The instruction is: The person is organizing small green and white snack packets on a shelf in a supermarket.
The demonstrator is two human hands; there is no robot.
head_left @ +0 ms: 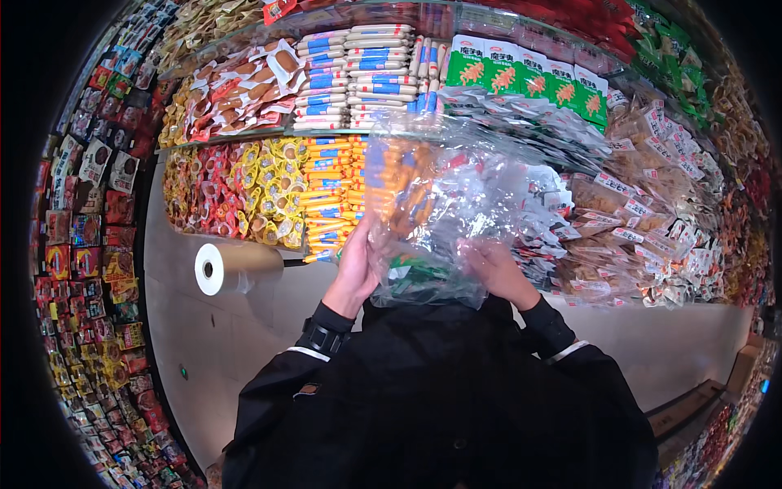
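Observation:
Between my two hands a large clear plastic bag (449, 183) is spread, crinkled and shiny. My left hand (359, 266) grips its left side low down. On the other side my right hand (496, 269) pinches the film, its fingertips partly behind the plastic. Green and white packets (418, 272) show through the lower part of the bag; whether they lie inside or behind it I cannot tell. Directly beyond the bag, orange-wrapped sausages (328, 183) and small silvery-white packets (544, 189) fill the display, partly covered by the film.
A roll of clear plastic bags (244, 269) sticks out from the display at left. Glass shelving (244, 142) holds stacked white-wrapped sausages (379, 73) and green snack boxes (528, 79). Bagged snacks (617, 244) heap at right. Another snack rack (91, 244) borders the tiled floor (201, 342).

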